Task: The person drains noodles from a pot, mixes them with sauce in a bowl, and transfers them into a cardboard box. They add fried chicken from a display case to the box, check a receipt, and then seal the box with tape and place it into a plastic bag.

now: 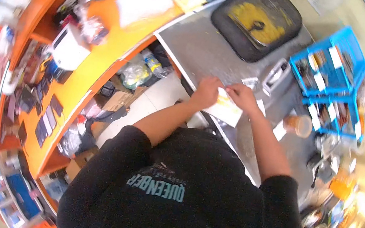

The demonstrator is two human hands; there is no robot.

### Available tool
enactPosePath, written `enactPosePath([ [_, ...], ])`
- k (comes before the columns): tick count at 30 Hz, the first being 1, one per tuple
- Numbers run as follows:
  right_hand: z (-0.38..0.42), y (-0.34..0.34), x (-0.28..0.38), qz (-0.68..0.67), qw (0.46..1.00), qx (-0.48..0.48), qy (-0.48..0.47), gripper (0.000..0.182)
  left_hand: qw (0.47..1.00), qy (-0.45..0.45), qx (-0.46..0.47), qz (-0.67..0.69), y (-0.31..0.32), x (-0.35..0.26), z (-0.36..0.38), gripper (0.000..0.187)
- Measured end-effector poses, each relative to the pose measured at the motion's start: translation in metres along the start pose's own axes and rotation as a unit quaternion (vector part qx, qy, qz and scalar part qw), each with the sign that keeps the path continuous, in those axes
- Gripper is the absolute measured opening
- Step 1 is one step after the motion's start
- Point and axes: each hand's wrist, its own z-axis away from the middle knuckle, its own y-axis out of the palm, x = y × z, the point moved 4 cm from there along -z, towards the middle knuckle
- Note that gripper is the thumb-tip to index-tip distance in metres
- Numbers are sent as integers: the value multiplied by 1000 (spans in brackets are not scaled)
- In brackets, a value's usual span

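Observation:
Near the front edge of the grey worktop [195,43], a white sheet or packet [228,111] with a yellowish patch lies between my hands. My left hand [206,93] has its fingers closed at the sheet's upper left edge. My right hand [242,97] pinches the top of the same sheet, close beside the left. Blur hides the exact finger contact. Just beyond my right hand lie a small printed piece [249,82] and a whitish elongated holder [275,76].
A black tray with a yellow-stained lid [260,20] stands at the back. Blue baskets [328,74] and a brown cup or roll [298,125] are at the right. An orange counter [99,58] with phones [46,124] runs along the left.

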Motion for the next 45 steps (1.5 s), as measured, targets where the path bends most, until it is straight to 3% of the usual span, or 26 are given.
enactPosePath([
  [2, -2, 10, 15, 51, 996, 27, 64, 27, 1000, -10, 13, 12, 3, 5, 1, 18],
  [7, 6, 4, 21, 55, 998, 2, 17, 23, 998, -25, 34, 45, -11, 12, 2, 15],
  [10, 9, 4, 19, 42, 998, -50, 11, 16, 991, -84, 35, 96, -70, 52, -15, 15],
  [11, 10, 2, 27, 24, 997, -69, 3, 17, 993, -96, -16, 73, -73, 102, -13, 21],
  [13, 10, -2, 47, 61, 990, -128, -18, 25, 990, -126, -47, -45, -168, 150, -44, 27],
  [14, 7, -4, 62, 48, 989, -141, 8, 27, 977, -150, -150, -25, -211, 192, -51, 33],
  [16, 4, 3, 58, 55, 981, -178, 44, 29, 920, -229, -291, -131, -305, 268, -52, 42],
  [17, 0, 5, 65, 35, 981, -171, 90, 29, 880, -215, -353, -234, -361, 287, -53, 48],
  [19, -14, 25, 66, -62, 970, -185, 142, 27, 830, -280, -372, -308, -432, 372, -30, 67],
  [20, -23, 35, 69, -131, 958, -195, 164, 26, 765, -357, -409, -347, -459, 379, -28, 72],
  [22, -56, 60, 94, -197, 945, -191, 176, 24, 762, -401, -375, -344, -490, 422, -16, 52],
  [25, -120, 85, 150, -122, 976, -43, 177, 22, 820, -502, -194, -197, -489, 469, -1, 54],
  [28, -188, 107, 210, -82, 986, 10, 143, 23, 851, -415, -270, -177, -487, 454, -8, 43],
  [29, -212, 117, 226, -107, 985, 17, 135, 24, 856, -328, -355, -181, -483, 454, -9, 39],
  [32, -276, 159, 257, -253, 945, 134, 161, 48, 830, -460, -313, 22, -467, 449, -18, 34],
  [33, -300, 176, 276, -327, 923, 152, 137, 60, 832, -455, -310, 74, -463, 434, -27, 34],
  [35, -340, 206, 292, -381, 890, 160, 192, 82, 832, -433, -300, 174, -454, 393, -53, 36],
  [37, -371, 231, 304, -549, 814, 73, 174, 75, 795, -400, -333, 310, -449, 349, -80, 32],
  [39, -403, 224, 303, -590, 784, 52, 188, 78, 835, -386, -248, 304, -430, 323, -90, 33],
  [42, -432, 188, 300, -638, 745, 74, 181, 76, 953, -180, -84, 228, -489, 249, -141, 40],
  [45, -443, 164, 298, -666, 716, 122, 173, 74, 982, -108, 70, 135, -501, 218, -161, 54],
])
